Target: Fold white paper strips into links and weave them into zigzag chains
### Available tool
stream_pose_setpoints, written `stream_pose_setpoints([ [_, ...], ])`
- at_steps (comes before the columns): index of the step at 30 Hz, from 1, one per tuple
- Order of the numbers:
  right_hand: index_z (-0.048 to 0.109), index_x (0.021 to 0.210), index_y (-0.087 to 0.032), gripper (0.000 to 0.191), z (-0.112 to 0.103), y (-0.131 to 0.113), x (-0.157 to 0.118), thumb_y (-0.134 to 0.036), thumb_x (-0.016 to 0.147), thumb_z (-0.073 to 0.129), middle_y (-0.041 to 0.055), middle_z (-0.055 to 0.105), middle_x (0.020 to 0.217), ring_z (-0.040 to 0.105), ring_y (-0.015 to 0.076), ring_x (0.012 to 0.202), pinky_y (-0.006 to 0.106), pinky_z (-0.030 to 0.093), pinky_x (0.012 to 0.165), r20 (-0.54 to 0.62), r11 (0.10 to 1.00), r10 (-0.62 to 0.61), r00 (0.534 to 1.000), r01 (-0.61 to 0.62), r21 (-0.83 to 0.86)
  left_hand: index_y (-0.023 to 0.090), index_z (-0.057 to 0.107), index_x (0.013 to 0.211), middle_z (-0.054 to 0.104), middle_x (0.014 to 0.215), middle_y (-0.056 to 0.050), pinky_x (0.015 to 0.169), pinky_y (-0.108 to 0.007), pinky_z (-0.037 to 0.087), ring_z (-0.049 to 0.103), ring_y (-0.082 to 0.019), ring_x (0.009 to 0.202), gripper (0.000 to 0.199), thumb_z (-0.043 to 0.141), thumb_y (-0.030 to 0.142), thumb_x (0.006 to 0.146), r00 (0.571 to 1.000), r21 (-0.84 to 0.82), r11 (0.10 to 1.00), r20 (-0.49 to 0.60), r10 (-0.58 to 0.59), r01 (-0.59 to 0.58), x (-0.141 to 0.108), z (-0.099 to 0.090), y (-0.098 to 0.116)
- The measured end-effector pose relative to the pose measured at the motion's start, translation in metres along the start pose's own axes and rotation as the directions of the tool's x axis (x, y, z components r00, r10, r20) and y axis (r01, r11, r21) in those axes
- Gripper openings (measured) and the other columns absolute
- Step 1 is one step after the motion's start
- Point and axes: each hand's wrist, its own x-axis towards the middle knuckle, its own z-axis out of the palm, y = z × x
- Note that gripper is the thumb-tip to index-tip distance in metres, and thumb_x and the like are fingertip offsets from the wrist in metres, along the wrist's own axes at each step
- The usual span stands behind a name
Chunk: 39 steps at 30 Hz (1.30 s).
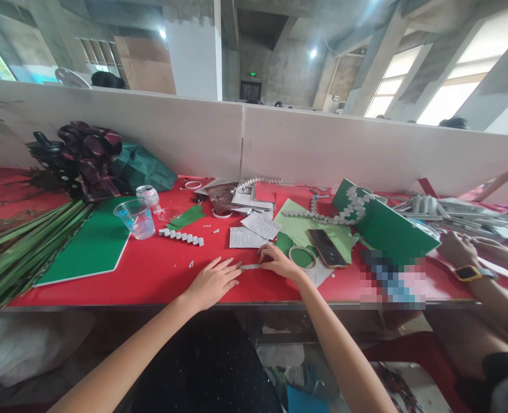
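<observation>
A narrow folded paper strip [250,266] lies flat on the red tabletop [151,264] near its front edge. My left hand [213,281] rests palm down with its fingers spread, the fingertips at the strip's left end. At the other end, the bent thumb and fingers of my right hand [277,261] close on the strip. Just behind my hands are printed paper sheets [247,237]. A zigzag folded-paper chain [183,236] lies to the left, and a longer chain [323,218] curves away at the right.
A phone [327,248] and a tape roll [302,257] lie right of my hands. On the left stand a plastic cup [140,221] and a can [148,198], near long green leaves [43,246]. A co-worker's hands [458,250] are at the far right, beyond a green board [391,229].
</observation>
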Motion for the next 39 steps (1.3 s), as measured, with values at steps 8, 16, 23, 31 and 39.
stream_pose_setpoints([
  [8, 0.062, 0.071, -0.019, 0.007, 0.003, 0.006, 0.001, -0.013, 0.072, 0.064, 0.0027, 0.056, 0.095, 0.050, 0.0188, 0.093, 0.033, 0.037, 0.090, 0.002, 1.000, -0.002, 1.000, 0.002, -0.002, 0.037, 0.049, 0.133, 0.049, 0.141, 0.005, 0.112, -0.042, 0.031, 0.041, -0.019, 0.133, 0.039, 0.033, 0.036, 0.097, 0.999, 0.021, 0.999, -0.028, -0.042, 0.042, -0.022, -0.004, -0.012],
  [16, 0.061, 0.071, -0.019, 0.007, 0.003, 0.007, 0.002, -0.013, 0.074, 0.064, 0.0029, 0.055, 0.095, 0.049, 0.0190, 0.093, 0.034, 0.037, 0.090, 0.002, 1.000, -0.020, 1.000, 0.020, -0.003, 0.039, 0.045, 0.136, 0.049, 0.140, 0.005, 0.111, -0.043, 0.031, 0.041, -0.019, 0.133, 0.041, 0.031, 0.035, 0.098, 0.999, 0.070, 0.997, -0.015, -0.039, 0.040, -0.034, -0.010, -0.018],
  [23, 0.060, 0.070, -0.019, 0.008, 0.002, 0.005, 0.001, -0.012, 0.074, 0.062, 0.0033, 0.055, 0.096, 0.049, 0.0191, 0.094, 0.034, 0.037, 0.090, 0.007, 1.000, -0.016, 1.000, 0.016, 0.000, 0.039, 0.043, 0.137, 0.051, 0.139, 0.005, 0.111, -0.043, 0.031, 0.041, -0.019, 0.134, 0.041, 0.031, 0.036, 0.098, 0.998, 0.100, 0.993, -0.014, -0.064, 0.065, -0.044, -0.012, -0.026],
  [31, 0.060, 0.070, -0.018, 0.007, 0.002, 0.005, 0.001, -0.013, 0.075, 0.062, 0.0031, 0.055, 0.096, 0.049, 0.0186, 0.094, 0.033, 0.036, 0.090, 0.015, 1.000, -0.016, 1.000, 0.016, 0.007, 0.034, 0.047, 0.135, 0.052, 0.138, 0.003, 0.107, -0.044, 0.035, 0.044, -0.022, 0.131, 0.041, 0.030, 0.034, 0.098, 0.995, 0.158, 0.982, 0.010, -0.102, 0.099, -0.046, -0.013, -0.019],
  [39, 0.060, 0.070, -0.019, 0.007, 0.005, 0.014, 0.002, -0.014, 0.074, 0.062, 0.0033, 0.055, 0.096, 0.049, 0.0192, 0.094, 0.034, 0.035, 0.090, 0.008, 1.000, -0.014, 1.000, 0.013, 0.028, 0.030, 0.048, 0.135, 0.052, 0.139, -0.001, 0.108, -0.045, 0.034, 0.042, -0.023, 0.132, 0.045, 0.031, 0.044, 0.096, 0.985, 0.091, 0.982, 0.031, -0.170, 0.167, -0.046, -0.017, -0.018],
])
